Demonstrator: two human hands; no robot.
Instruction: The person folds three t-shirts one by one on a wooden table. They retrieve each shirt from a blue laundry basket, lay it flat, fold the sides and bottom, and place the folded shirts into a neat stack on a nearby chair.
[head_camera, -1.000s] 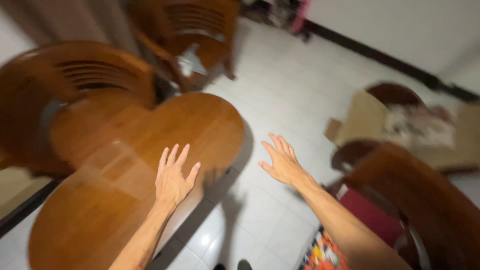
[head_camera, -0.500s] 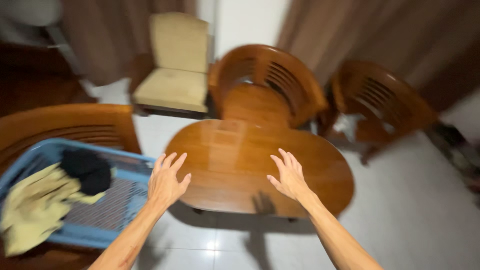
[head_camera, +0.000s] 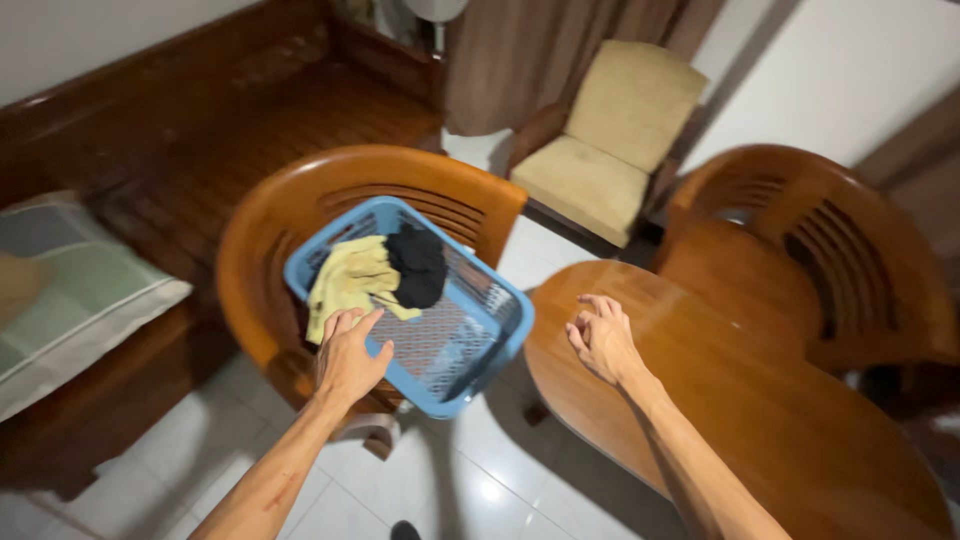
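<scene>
A blue plastic laundry basket (head_camera: 490, 345) rests on the seat of a curved wooden chair (head_camera: 300, 200). Inside it lie a yellow cloth (head_camera: 350, 275) and a black garment (head_camera: 418, 262). My left hand (head_camera: 350, 358) hovers at the basket's near left rim, fingers together and slightly bent, holding nothing. My right hand (head_camera: 603, 338) floats over the edge of the glossy wooden table (head_camera: 760, 400), to the right of the basket, with fingers loosely curled and empty.
A second curved wooden chair (head_camera: 830, 250) stands behind the table. A beige cushioned chair (head_camera: 600, 150) sits at the back by brown curtains. A dark wooden bench with a green-grey cushion (head_camera: 70, 300) runs along the left. The floor is white tile (head_camera: 470, 480).
The view has swung left, bringing the basket and its chair from the far left to the centre. My left hand now sits at the basket's rim; my right hand's fingers have curled.
</scene>
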